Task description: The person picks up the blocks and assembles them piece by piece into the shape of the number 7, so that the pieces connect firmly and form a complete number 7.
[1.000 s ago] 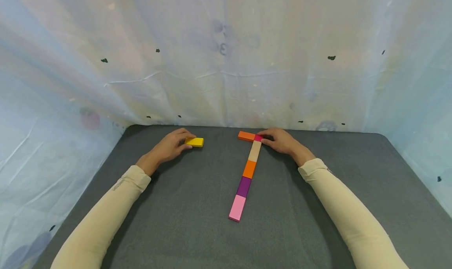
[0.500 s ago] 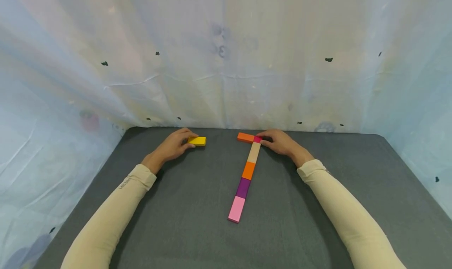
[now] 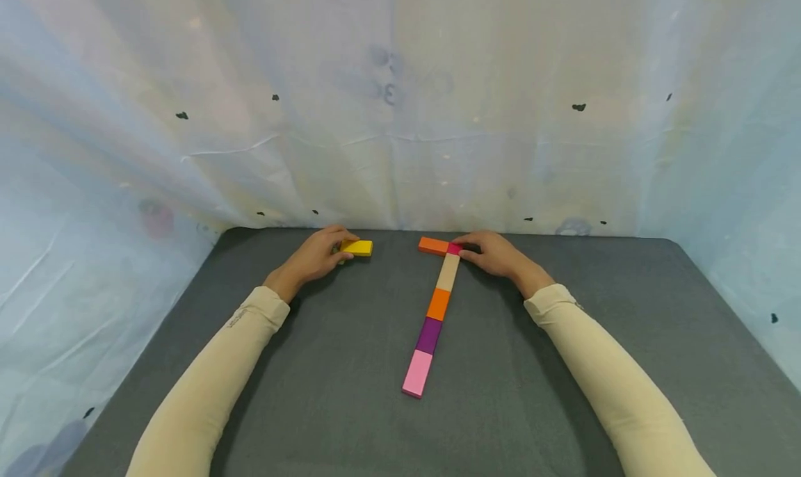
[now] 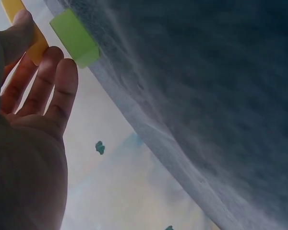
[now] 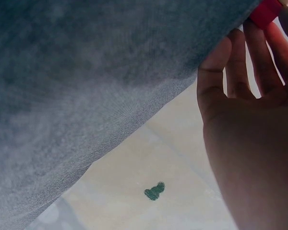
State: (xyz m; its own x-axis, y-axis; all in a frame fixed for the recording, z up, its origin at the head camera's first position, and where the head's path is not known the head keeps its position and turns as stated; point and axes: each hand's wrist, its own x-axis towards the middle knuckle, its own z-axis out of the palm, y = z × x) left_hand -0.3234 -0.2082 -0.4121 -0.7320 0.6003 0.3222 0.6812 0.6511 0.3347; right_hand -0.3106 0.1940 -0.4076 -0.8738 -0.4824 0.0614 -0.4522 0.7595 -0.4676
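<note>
My left hand (image 3: 316, 256) pinches a yellow block (image 3: 359, 248) between thumb and fingers near the table's far edge. In the left wrist view the yellow block (image 4: 37, 45) sits between thumb and fingertips, and a green block (image 4: 77, 39) is just past them, mostly hidden in the head view. My right hand (image 3: 496, 254) holds a crimson block (image 3: 455, 249) at the far end of a row; in the right wrist view that crimson block (image 5: 265, 13) is at the fingertips. Left of it lies an orange block (image 3: 433, 245), end against it.
Toward the near side, the row runs through a beige block (image 3: 447, 272), another orange block (image 3: 438, 304), a purple block (image 3: 428, 335) and a pink block (image 3: 417, 373). A dark grey table (image 3: 350, 393) lies beneath. Pale hanging cloth (image 3: 400, 164) stands behind it and at both sides.
My left hand has slid to the right with the yellow block, closer to the orange block. The right hand stays on the crimson block, and the row keeps its shape.
</note>
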